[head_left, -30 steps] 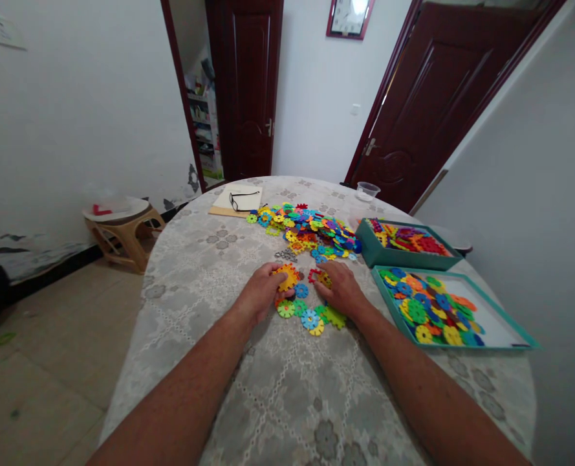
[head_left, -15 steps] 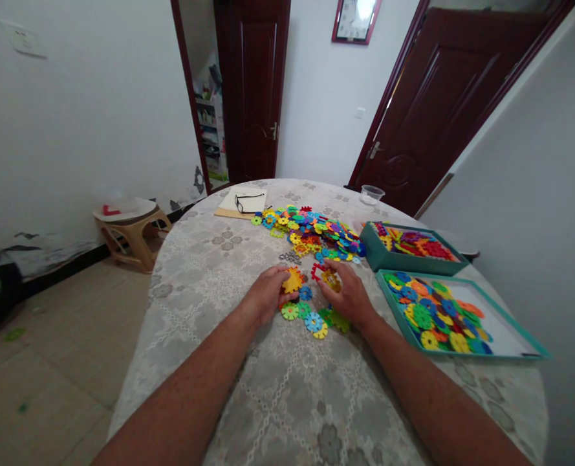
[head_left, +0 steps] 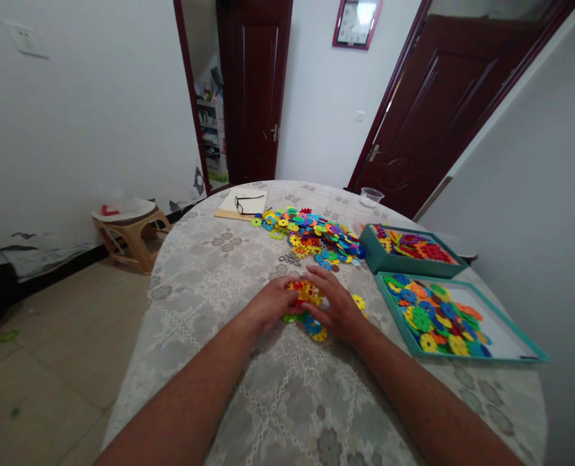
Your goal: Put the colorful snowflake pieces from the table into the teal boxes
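Note:
My left hand and my right hand meet over the middle of the table, both pinched on a small cluster of joined plastic gear pieces, yellow and red. Under and around the hands lie a few loose gear discs, blue, green and yellow. A single yellow disc lies just right of my right hand. A large heap of coloured gear discs is spread farther back on the lace tablecloth.
Two teal trays with more discs stand at the right, a deep tray and a flat tray. Glasses rest on a notebook at the far edge, beside a clear plastic cup. A wooden stool stands left.
Both hands have come together: the yellow piece from the left hand and the red-yellow piece from the right now form one cluster between the fingers, slightly nearer to me.

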{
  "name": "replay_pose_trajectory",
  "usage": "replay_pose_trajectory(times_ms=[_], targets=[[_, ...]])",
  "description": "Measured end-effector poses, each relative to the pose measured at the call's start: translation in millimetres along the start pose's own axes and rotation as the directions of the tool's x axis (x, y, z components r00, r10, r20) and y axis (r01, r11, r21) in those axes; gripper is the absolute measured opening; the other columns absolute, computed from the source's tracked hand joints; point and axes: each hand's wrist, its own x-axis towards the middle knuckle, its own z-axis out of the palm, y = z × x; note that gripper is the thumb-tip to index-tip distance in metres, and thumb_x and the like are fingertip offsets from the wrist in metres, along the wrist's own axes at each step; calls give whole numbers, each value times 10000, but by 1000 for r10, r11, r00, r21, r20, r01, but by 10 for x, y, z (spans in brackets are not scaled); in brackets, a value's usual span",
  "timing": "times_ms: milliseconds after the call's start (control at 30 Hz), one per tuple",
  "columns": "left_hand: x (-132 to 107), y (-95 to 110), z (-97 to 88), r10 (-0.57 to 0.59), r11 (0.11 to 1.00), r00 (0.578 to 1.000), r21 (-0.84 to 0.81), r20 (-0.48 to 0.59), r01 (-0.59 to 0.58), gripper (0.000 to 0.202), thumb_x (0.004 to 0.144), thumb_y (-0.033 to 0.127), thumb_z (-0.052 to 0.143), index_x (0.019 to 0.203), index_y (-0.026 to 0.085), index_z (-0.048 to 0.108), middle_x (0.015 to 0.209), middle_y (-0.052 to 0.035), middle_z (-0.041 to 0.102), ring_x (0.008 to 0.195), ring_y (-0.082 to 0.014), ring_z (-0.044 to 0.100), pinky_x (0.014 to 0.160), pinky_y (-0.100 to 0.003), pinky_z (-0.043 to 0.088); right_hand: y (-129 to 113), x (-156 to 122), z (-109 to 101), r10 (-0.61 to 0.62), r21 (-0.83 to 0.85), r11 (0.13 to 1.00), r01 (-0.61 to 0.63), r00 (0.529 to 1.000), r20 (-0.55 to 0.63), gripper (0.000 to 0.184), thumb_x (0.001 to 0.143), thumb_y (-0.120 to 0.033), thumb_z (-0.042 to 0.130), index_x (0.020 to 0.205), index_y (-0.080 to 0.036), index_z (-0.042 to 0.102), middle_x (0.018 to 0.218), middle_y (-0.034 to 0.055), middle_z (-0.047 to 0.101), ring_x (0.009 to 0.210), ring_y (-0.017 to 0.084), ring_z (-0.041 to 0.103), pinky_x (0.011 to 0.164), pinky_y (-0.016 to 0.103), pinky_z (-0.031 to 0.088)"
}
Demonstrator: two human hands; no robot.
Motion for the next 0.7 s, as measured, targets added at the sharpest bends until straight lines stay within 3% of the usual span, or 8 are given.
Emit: replay_pose_trajectory(times_ms=[167, 367, 500, 700], targets=[[-40, 41, 4, -6, 998, 995, -65, 103, 13, 272, 767, 199, 702, 1035, 165, 731, 1115, -130, 746, 1033, -233, 714, 838, -316, 606, -10, 6, 69, -26, 50, 999, 22, 995, 97, 749, 952, -218, 685, 1612, -351, 356, 1550, 116, 514, 1413, 289, 524, 1136, 493, 495], [-44, 83, 40, 0, 1000, 991, 26, 132, -4, 292, 775, 239, 750, 1061, 180, 743, 1187, -142, 755, 1121, -263, 710, 873, -316, 588, 26, 42, 145, -101, 47, 994, 98, 993, 59, 580, 1015, -269, 619, 1558, -275, 417, 1429, 142, 600, 1324, 263, 566, 1105, 473, 501], [-57, 83, 58, -20, 1000, 989, 27, 146, 17, 356, 751, 259, 784, 1098, 194, 738, 1201, -138, 748, 1131, -270, 709, 903, -342, 588, -15, 61, 127, -45, -32, 998, 47, 997, 61, 540, 1014, -300, 598, 1528, -258, 437, 1355, 141, 628, 1249, 273, 576, 1068, 478, 505], [-32, 49, 120, 1, 979, 993, 201, 120, -25, 432, 721, 223, 769, 1150, 187, 732, 1148, -122, 765, 1056, -280, 720, 823, -329, 582, 11, 44, 154, -29, -87, 996, 36, 996, 81, 716, 916, -370, 687, 1547, -207, 391, 1350, 161, 595, 1221, 309, 541, 1060, 506, 480]])
